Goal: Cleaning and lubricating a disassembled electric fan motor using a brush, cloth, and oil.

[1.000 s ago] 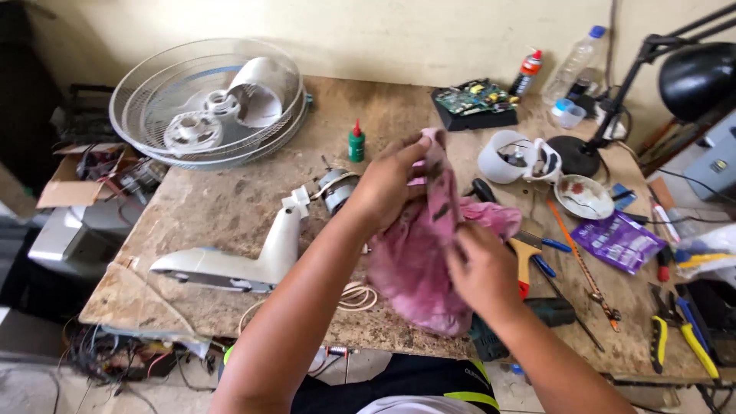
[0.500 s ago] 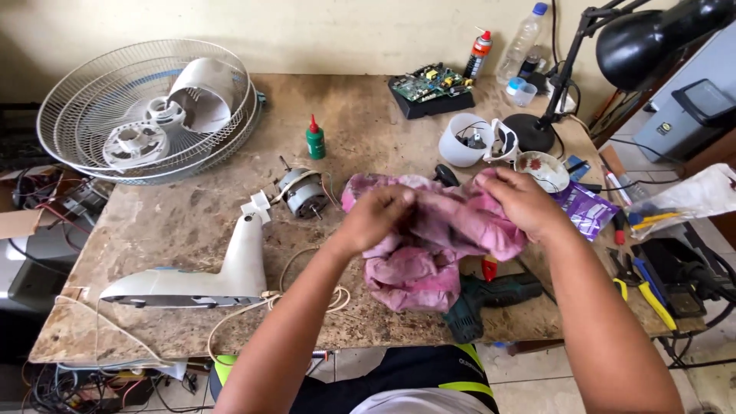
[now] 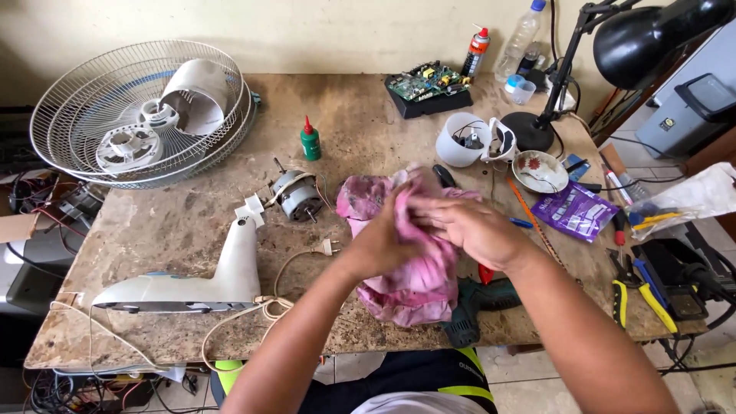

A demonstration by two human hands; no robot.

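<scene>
A crumpled pink rag (image 3: 399,287) is bunched between both my hands over the middle of the worn workbench (image 3: 192,222). My left hand (image 3: 383,241) grips it from the left and below. My right hand (image 3: 471,230) presses on it from the right, fingers pointing left. Part of the rag hangs down onto a dark green power drill (image 3: 479,303) near the front edge. A small grey fan motor (image 3: 297,195) lies just left of the rag. Whether anything is wrapped inside the rag is hidden.
A white fan stand (image 3: 192,280) with its cord lies front left; wire fan guards with the blade (image 3: 138,115) sit back left. A green oil bottle (image 3: 310,141), circuit board (image 3: 425,83), white fan housing (image 3: 468,142), black desk lamp (image 3: 636,38) and pliers (image 3: 640,303) are around.
My view has swung left and the hands have come together. The rag, stretched out between them half a second ago, is now bunched up between my palms.
</scene>
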